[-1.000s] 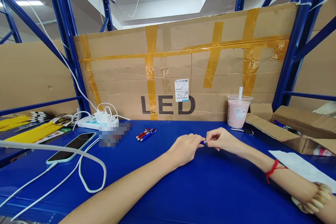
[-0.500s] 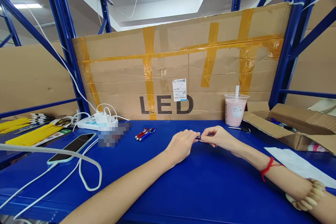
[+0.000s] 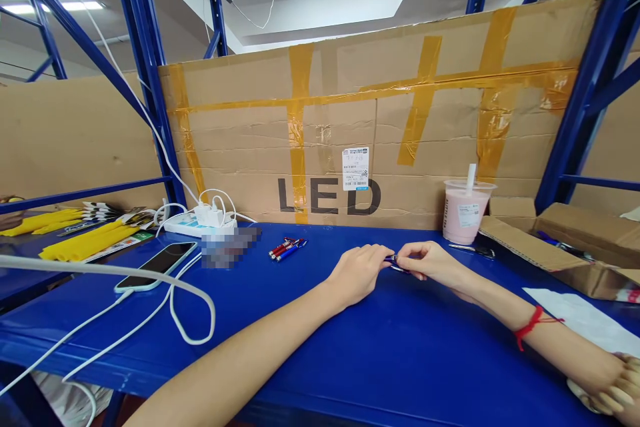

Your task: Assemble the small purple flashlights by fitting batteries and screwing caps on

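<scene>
Over the blue tabletop (image 3: 400,360), my left hand (image 3: 357,271) and my right hand (image 3: 431,261) meet fingertip to fingertip. Between them is a small blue pen (image 3: 393,259) with a shiny metal part, mostly covered by the fingers. The left fingers are closed around its left end, while the right thumb and forefinger pinch the other end. A thin silvery piece shows just under the right fingertips; I cannot tell whether it belongs to the pen. To the left of my hands lie several red and blue pens (image 3: 288,249) in a small group.
A pink drink cup (image 3: 466,213) with a straw stands at right, near an open cardboard box (image 3: 575,260) and white paper (image 3: 580,313). At left are a phone (image 3: 157,267), white cables (image 3: 193,337), a power strip (image 3: 185,225) and yellow packets (image 3: 90,240). Tall cardboard (image 3: 240,153) closes the back.
The view has shifted, so most things appear farther right. My hands stay together on the pen, and a bit more of its blue and silvery parts shows between the fingers.
</scene>
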Motion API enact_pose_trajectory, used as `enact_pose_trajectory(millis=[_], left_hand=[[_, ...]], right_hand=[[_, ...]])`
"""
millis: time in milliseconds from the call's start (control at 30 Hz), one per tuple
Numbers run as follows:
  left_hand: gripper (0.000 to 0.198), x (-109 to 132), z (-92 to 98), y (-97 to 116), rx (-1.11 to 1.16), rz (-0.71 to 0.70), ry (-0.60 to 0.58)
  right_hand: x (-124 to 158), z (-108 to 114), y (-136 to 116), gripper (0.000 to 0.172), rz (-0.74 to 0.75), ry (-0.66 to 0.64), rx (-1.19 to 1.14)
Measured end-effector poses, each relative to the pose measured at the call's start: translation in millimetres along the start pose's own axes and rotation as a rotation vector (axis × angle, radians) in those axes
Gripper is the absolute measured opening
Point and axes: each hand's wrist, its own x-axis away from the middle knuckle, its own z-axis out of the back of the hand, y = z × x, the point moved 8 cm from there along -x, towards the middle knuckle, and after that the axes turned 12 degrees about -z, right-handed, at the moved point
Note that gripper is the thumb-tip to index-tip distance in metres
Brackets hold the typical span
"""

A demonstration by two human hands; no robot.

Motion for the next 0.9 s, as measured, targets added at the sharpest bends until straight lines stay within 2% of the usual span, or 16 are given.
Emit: enact_pose_trajectory(millis=[367,633,900], left_hand=[[0.015,-0.1,0.4,-2.2,0.037,0.015,0.008],[0.017,0.8,1.9,-0.9,0.103,0.010,0.045],[0.018,-1.7,5.6,6.8,0.212,-0.053,0.036]], right_hand=[[1.3,-1.2,0.3,0.030,-0.021,0.012,0.022],[7.9,-1.0,-11.5,0.034,-0.009,-0.041,0.078],[17.1,-11.6,-14.0,0.039,-0.037,-0.249,0.080]])
